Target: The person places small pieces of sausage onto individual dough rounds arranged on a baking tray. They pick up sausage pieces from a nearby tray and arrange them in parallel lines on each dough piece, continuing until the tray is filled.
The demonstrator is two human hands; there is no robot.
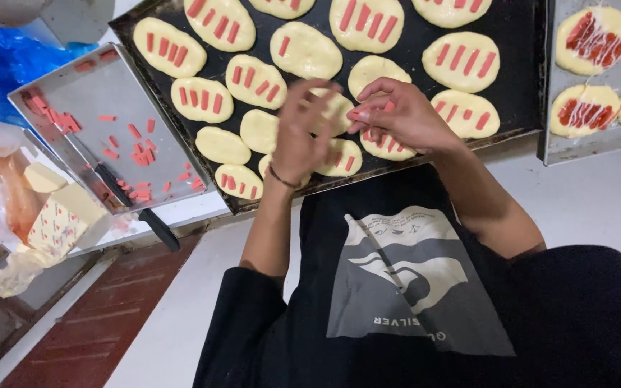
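Black cloth with a grey printed patch (pixel 404 280) fills the near foreground, the person's own shirt or apron. Above it, both hands work over a dark baking tray (pixel 519 86) of pale oval dough pieces.

Left hand (pixel 300 133) is raised, back to the camera, fingers loosely curled and half open above the dough; whether it holds anything cannot be told. Right hand (pixel 397 115) has its fingertips pinched together on small pink sausage strips (pixel 359 115), just over a dough piece (pixel 388 146) at the tray's near edge.

About nineteen dough ovals show on the dark tray, some cut off by the picture's top edge. Most carry rows of pink strips; roughly five are bare or nearly so, among them a plain oval (pixel 222 145).

To the left, a steel tray (pixel 80 86) holds scattered pink strips, too many and too small to count, and one black-handled knife (pixel 120 194). To the right, a second tray (pixel 562 147) shows four dough pieces with red filling and white drizzle.
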